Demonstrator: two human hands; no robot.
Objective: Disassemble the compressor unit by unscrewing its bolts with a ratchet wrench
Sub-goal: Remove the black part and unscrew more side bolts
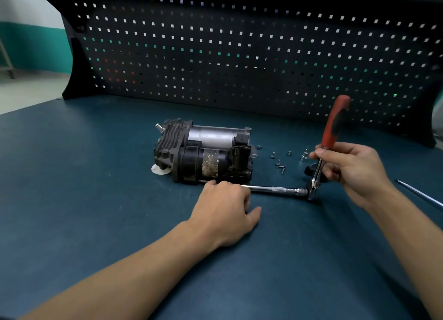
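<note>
The compressor unit point(203, 152), black with a silver cylinder, lies on its side in the middle of the blue bench top point(96, 199). A ratchet wrench point(333, 130) with a red and black handle stands nearly upright at the right; my right hand point(352, 166) pinches its metal shank just below the handle. A long chrome extension bar point(273, 189) runs level from the wrench head leftward to the compressor's front lower edge. My left hand point(225, 204) rests on the bench with its fingers curled over the bar near the compressor, hiding the bar's tip.
Several loose bolts and screws point(279, 164) and a small socket point(304, 155) lie between the compressor and the wrench. A thin metal rod point(422, 194) lies at the right edge. A black pegboard point(239, 51) backs the bench. A white disc point(159, 170) sits under the compressor's left end.
</note>
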